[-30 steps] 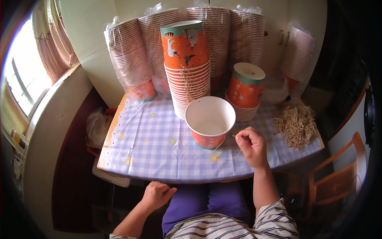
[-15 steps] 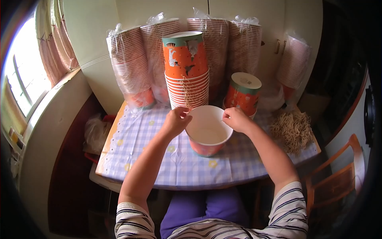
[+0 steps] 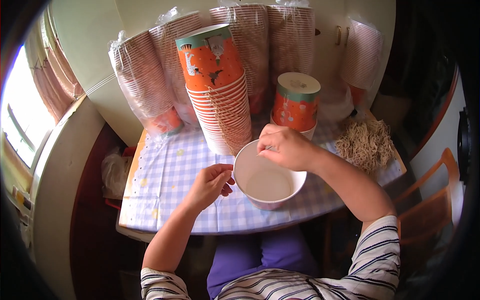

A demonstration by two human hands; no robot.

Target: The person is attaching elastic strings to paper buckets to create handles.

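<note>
At the near side of the table, above a pair of purple trousers (image 3: 260, 255), a paper tub (image 3: 267, 182) stands upright with its round mouth facing up, its long axis running from base to open top. It sits between the two hands: just to the right of the left hand (image 3: 212, 186) and on the near side of the right hand (image 3: 286, 147), which comes over the far rim. The right is the nearer, its fingers curled together and dipping into the mouth; I cannot tell whether they pinch anything thin. The left has thumb and forefinger drawn close at the rim's left side, and whether they grip it is not clear from here. Under the tub lies a blue-and-white checked tablecloth (image 3: 167, 192). Beyond, a tall stack (image 3: 222, 117) of orange tubs stands bottom-up with strings (image 3: 218, 112) hanging down its side, and a shorter stack (image 3: 296, 107) stands to its right. A tangled heap of string (image 3: 366, 145) lies near the table's right end. Behind are tubs in clear plastic bags (image 3: 145, 80), then a pale cupboard (image 3: 330, 15), with a bright window (image 3: 27, 102) off to the left.
</note>
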